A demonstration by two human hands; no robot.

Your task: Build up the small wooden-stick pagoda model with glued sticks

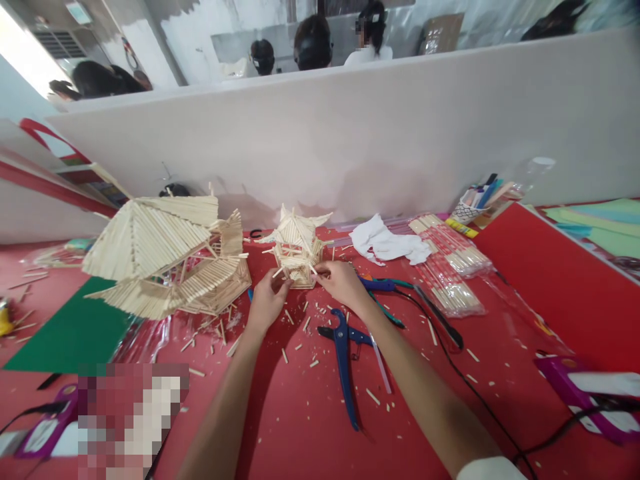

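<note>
A small pagoda model [295, 230] built of pale wooden sticks stands upright between my two hands. My left hand [269, 298] pinches a lower eave at its near left side with thumb and fingers. On the near right side, my right hand [343, 283] pinches the same lower tier. My fingers partly hide what exactly each one grips. To the left of my left hand stands a larger pagoda model [153, 237] of the same sticks, with wide sloping roofs. A blue-handled cutter [342, 363] lies below my right hand, and a blue glue gun [379, 285] with a black cable lies beside my right wrist.
Stick offcuts litter the red table. A white cloth [387, 241], plastic-wrapped stick bundles [447, 270] and a pen cup [469, 211] lie right, near a red board [565, 280]. A green sheet [75, 327] lies left. A low partition [350, 127] stands behind, with several people beyond.
</note>
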